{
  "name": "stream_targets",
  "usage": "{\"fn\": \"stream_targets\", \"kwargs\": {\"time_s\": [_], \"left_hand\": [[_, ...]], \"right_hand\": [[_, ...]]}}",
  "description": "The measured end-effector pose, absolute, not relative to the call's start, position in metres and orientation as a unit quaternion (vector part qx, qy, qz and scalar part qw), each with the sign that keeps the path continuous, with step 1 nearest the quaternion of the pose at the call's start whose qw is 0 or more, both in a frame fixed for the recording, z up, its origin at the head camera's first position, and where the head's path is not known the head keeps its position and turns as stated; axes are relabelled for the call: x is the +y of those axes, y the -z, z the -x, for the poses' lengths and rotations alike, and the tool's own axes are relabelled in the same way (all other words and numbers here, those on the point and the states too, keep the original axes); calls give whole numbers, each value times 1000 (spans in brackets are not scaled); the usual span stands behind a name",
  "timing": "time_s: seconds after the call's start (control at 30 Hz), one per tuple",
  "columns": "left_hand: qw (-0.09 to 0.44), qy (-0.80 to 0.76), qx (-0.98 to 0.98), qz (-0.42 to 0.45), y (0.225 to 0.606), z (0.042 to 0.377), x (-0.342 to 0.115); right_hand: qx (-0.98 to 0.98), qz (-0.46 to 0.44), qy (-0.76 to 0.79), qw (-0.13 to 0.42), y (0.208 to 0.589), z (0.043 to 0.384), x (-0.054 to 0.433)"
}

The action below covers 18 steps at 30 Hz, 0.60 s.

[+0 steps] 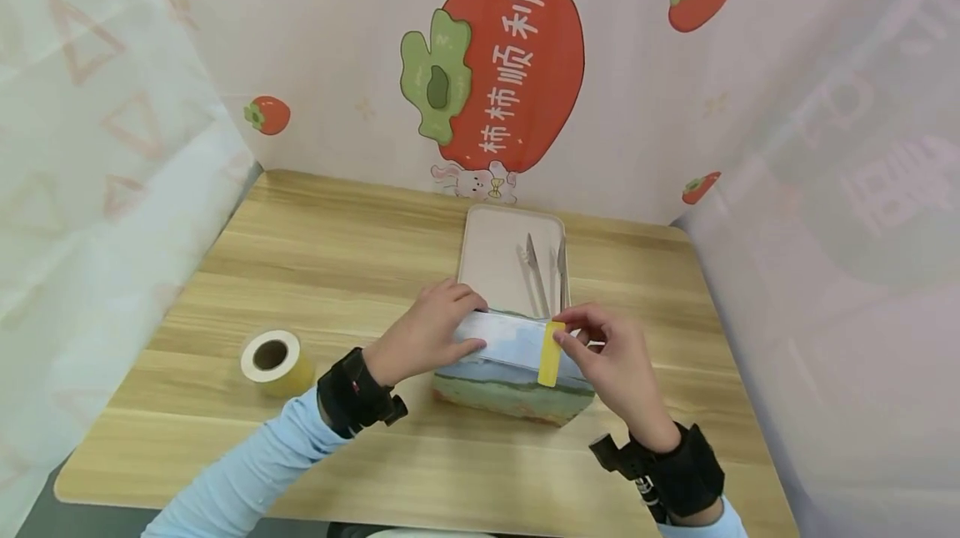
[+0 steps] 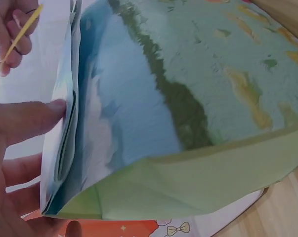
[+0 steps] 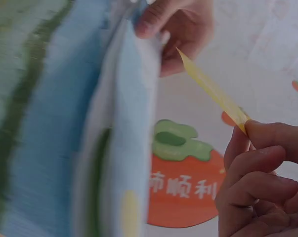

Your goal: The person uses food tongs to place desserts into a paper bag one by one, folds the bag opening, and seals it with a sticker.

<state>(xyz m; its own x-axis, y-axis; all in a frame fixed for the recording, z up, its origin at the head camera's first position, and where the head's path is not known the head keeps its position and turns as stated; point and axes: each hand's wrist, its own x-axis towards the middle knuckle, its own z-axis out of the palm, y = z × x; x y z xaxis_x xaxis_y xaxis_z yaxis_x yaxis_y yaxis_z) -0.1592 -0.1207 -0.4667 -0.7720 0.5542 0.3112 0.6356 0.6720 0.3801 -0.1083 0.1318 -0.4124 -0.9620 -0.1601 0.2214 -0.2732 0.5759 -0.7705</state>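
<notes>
A painted-pattern paper bag in blue and green stands on the table, its top folded over. My left hand grips the left end of the fold, with the thumb on the near side in the left wrist view. Between thumb and forefinger, my right hand pinches a short strip of yellow tape. In the right wrist view the tape strip stands off from the folded top. A yellow patch shows low on that fold, blurred.
At the left stands a roll of yellow tape. Behind the bag lies a beige tray with a knife and another slim metal utensil on its right side. A printed cloth hangs along the table's back edge.
</notes>
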Motion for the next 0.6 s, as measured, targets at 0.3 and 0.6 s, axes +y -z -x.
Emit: {"fn": "stream_targets", "kwargs": {"time_s": [0.3,0.6], "left_hand": [[138,270,-905,297,478,155,-110],[180,312,-898,252,492,146,-95]], "right_hand": [[-862,-110,-489,82,459,111,129],[-862,-117,-466,158,478,109,120]]}}
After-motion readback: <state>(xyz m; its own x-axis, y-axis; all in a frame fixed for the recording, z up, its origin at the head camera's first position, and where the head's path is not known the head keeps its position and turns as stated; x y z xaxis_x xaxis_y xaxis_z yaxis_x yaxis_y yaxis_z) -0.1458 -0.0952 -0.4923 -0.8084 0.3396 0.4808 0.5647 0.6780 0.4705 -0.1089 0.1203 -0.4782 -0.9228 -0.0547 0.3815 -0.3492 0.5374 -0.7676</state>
